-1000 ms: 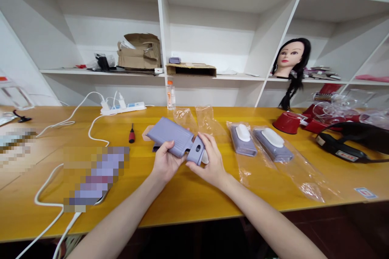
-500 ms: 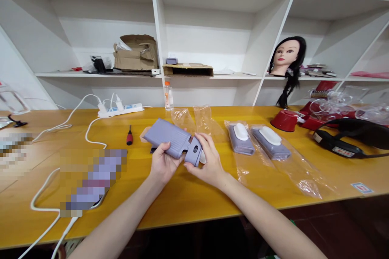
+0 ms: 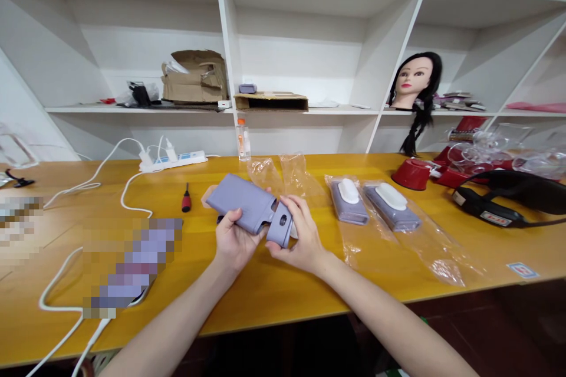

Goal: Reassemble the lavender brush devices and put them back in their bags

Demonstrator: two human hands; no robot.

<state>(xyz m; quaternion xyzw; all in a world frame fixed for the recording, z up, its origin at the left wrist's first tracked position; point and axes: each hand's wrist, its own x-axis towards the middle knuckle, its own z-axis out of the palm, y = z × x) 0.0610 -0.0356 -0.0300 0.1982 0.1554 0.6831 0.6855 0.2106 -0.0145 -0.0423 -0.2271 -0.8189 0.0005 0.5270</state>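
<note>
Left hand [image 3: 234, 241] cradles a lavender plastic case [image 3: 236, 203] from beneath, closed firmly around it, while the right hand [image 3: 303, 238] grasps a square end piece [image 3: 280, 223] at the case's right end, the pair held at centre frame above the bench [image 3: 265, 300], a red-handled screwdriver [image 3: 186, 199] to the left. Fit at the join is hard to judge, partly hidden by the right hand. Risk: twisting the parts while misaligned could crack the plastic; a slipped grip could drop them.
</note>
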